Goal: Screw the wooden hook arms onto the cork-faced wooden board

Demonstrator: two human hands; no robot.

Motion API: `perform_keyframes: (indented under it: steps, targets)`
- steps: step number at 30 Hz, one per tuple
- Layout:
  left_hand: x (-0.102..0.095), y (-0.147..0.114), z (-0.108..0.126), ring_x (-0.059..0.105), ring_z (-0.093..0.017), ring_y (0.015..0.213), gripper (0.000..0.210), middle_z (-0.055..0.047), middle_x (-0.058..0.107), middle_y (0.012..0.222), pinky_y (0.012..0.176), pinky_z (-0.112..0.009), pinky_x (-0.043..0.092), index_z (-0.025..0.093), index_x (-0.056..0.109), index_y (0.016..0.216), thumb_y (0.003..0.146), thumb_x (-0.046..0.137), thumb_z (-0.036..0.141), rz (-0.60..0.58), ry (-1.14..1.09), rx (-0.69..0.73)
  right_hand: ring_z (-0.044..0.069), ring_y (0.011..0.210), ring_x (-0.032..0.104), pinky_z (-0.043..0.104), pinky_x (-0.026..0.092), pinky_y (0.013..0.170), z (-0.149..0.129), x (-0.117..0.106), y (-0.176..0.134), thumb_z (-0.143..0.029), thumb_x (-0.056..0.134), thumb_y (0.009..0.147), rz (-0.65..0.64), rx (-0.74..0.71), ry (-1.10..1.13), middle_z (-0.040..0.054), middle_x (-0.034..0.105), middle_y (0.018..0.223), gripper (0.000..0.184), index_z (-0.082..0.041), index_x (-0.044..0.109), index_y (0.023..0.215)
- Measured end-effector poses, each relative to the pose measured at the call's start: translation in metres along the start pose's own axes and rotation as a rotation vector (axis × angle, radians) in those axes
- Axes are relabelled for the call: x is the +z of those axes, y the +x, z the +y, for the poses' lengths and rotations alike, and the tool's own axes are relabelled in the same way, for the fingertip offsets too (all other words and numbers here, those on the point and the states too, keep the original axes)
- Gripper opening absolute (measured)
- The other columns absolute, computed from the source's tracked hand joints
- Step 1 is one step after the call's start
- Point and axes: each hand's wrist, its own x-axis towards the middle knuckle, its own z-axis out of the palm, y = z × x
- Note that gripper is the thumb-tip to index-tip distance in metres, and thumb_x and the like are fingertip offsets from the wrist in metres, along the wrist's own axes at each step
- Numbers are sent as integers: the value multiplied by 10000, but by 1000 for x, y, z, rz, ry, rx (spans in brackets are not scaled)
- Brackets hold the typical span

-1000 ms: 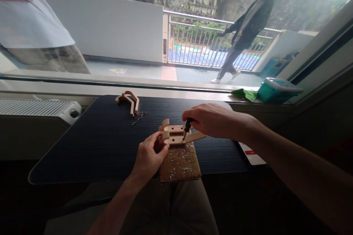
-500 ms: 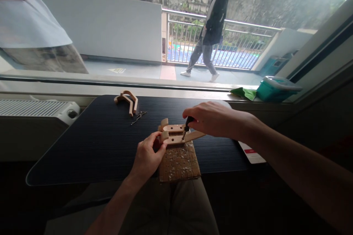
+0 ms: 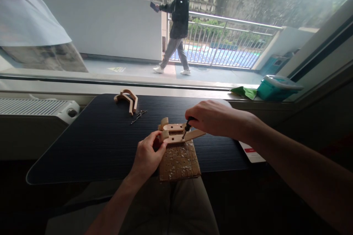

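Observation:
My right hand (image 3: 205, 117) is closed around the dark handle of a screwdriver (image 3: 186, 128). The screwdriver's tip meets a hole in the nearer wooden hook (image 3: 178, 139), which has a second dark hole to the left. With its fingers and thumb, my left hand (image 3: 150, 151) grips the curled left end of this hook. Just behind it lies a similar wooden hook (image 3: 168, 127), partly covered by my right hand. Both hooks rest on a worn brown block (image 3: 179, 165) wrapped in clear tape, at the table's front edge.
Two bent wooden hooks (image 3: 129, 99) and several screws (image 3: 139, 116) lie on the dark table (image 3: 91, 147). A white card (image 3: 252, 152) sits under my right forearm. A teal box (image 3: 277, 89) and green cloth (image 3: 245, 92) are on the windowsill. People stand outside the window.
Both hands hold nearly the same position, with the screwdriver tip still at the hole. Outside, the walking person has moved left and now stretches an arm forward.

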Motion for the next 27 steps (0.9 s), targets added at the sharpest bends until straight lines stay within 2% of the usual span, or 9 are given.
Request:
perform_keyframes:
  steps: [6, 11, 19, 24, 27]
  targets:
    - [-1, -1, 0, 603, -143, 692, 282, -14, 647, 803, 670, -257, 483, 192, 570, 1018, 779, 534, 337, 0, -14, 5, 139, 667, 549, 249, 233, 509, 2, 3, 0, -238, 472, 789, 39, -26, 46, 38, 676, 796, 267, -241, 669, 969]
    - [0, -1, -1, 598, -142, 686, 281, -14, 645, 800, 679, -264, 481, 188, 573, 1012, 776, 538, 335, 3, -15, 1, 126, 662, 540, 248, 226, 503, 4, 5, 2, -201, 455, 795, -5, -36, 29, 36, 677, 810, 231, -217, 679, 848]
    - [1, -1, -3, 592, -142, 687, 277, -12, 641, 800, 690, -265, 471, 195, 572, 1013, 773, 549, 333, 13, -5, 4, 151, 656, 562, 258, 240, 503, -3, 0, 2, -264, 422, 835, -67, 36, -28, 82, 670, 770, 277, -172, 683, 855]
    - [2, -1, -3, 596, -143, 687, 274, -13, 648, 803, 685, -261, 470, 194, 571, 1009, 771, 549, 328, 7, -9, 0, 142, 671, 565, 251, 238, 506, 1, 6, 1, -251, 460, 797, 9, -14, 55, 46, 673, 804, 286, -217, 633, 1022]
    - [2, 0, -4, 600, -146, 698, 281, -18, 651, 820, 686, -261, 472, 193, 568, 1018, 773, 548, 329, 4, -12, 0, 126, 682, 552, 240, 243, 511, 4, 9, 2, -193, 458, 784, 13, -47, 88, 20, 674, 826, 258, -240, 641, 958]
